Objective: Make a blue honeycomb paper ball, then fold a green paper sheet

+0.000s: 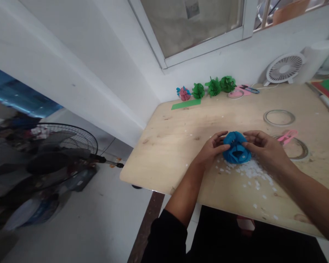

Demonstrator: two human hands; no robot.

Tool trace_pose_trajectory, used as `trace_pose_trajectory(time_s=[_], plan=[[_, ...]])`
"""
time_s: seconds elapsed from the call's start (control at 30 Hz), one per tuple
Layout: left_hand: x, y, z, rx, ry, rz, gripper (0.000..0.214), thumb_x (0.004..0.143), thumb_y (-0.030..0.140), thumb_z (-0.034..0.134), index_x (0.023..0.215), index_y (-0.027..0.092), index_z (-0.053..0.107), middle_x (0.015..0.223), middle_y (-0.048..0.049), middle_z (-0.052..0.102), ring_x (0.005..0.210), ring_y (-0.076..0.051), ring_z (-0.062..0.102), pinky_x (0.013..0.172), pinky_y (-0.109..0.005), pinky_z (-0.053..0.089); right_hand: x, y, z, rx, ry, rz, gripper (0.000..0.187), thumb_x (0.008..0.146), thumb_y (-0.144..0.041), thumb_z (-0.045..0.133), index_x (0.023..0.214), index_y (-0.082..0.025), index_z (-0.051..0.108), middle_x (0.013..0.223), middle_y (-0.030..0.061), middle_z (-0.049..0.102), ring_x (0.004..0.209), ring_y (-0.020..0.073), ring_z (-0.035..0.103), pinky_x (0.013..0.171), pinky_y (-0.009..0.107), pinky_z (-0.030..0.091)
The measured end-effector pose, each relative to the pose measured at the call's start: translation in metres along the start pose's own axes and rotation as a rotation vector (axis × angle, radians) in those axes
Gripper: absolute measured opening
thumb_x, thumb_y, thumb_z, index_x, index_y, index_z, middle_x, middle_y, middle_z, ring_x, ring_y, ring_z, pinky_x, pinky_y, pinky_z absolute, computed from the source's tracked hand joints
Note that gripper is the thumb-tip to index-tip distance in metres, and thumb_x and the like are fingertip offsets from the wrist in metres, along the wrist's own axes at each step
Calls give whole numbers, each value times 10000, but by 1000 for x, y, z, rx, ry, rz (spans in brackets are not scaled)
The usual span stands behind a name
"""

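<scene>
A blue paper flower ball (237,155) with curled petals is held just over the wooden table (153,153). My left hand (214,147) grips its left side between thumb and fingers. On the opposite side, my right hand (263,146) pinches a petal with the thumb in front and the fingers behind. Small white paper bits (253,171) are scattered on the table below and to the right of the flower. Close to my right hand lie a pink clip (287,136) and a wire ring (304,151).
Along the wall stand a pink and blue paper ball (184,93) and several green ones (214,87), behind a green strip (185,105). Scissors (249,89), a small white fan (284,68) and another wire ring (279,117) are farther right. A black floor fan (55,146) stands left of the table.
</scene>
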State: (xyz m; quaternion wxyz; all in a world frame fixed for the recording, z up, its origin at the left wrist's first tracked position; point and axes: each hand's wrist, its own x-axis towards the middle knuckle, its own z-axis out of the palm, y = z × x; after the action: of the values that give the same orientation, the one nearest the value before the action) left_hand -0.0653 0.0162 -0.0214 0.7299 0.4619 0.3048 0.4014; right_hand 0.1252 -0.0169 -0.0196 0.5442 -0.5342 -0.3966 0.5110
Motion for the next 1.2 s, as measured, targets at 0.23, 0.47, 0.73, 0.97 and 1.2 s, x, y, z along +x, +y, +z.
trace_pose_trajectory(time_s=[0.23,0.47,0.73,0.97,1.2], plan=[[9,-4,-3,65,-25,-28,778,563,361,930,1268,252,620,1264,-92,611,1087,-258,611,964,-429,442,2,-1,-2,-19,-6,4,585,519,-541,913,977,-256,685,919,39,741,786,195,691,661,300,578],[13,-4,2,-4,-98,-26,763,547,347,947,1240,249,641,1098,-55,668,1043,-224,610,972,-405,437,1,1,-2,-35,-22,-20,628,547,-590,890,1018,-235,673,933,59,744,795,219,704,661,329,583],[12,-7,8,-68,-28,29,842,519,342,961,1277,247,606,1027,-36,675,961,-199,628,925,-373,457,-1,-2,-2,-44,15,-53,616,589,-604,860,1049,-244,666,1060,88,745,977,266,703,789,372,587],[12,-17,8,-110,90,60,971,481,372,975,1341,250,542,1049,-47,664,966,-202,645,903,-355,471,1,-11,-8,-135,160,-120,398,633,-524,831,866,-224,715,934,65,743,835,224,680,735,339,555],[6,-14,12,-40,43,49,1015,493,372,974,1386,272,503,1236,-102,641,1092,-246,628,971,-399,452,0,-15,-10,-222,81,-111,385,614,-563,816,772,-230,705,771,33,710,700,198,637,634,309,510]])
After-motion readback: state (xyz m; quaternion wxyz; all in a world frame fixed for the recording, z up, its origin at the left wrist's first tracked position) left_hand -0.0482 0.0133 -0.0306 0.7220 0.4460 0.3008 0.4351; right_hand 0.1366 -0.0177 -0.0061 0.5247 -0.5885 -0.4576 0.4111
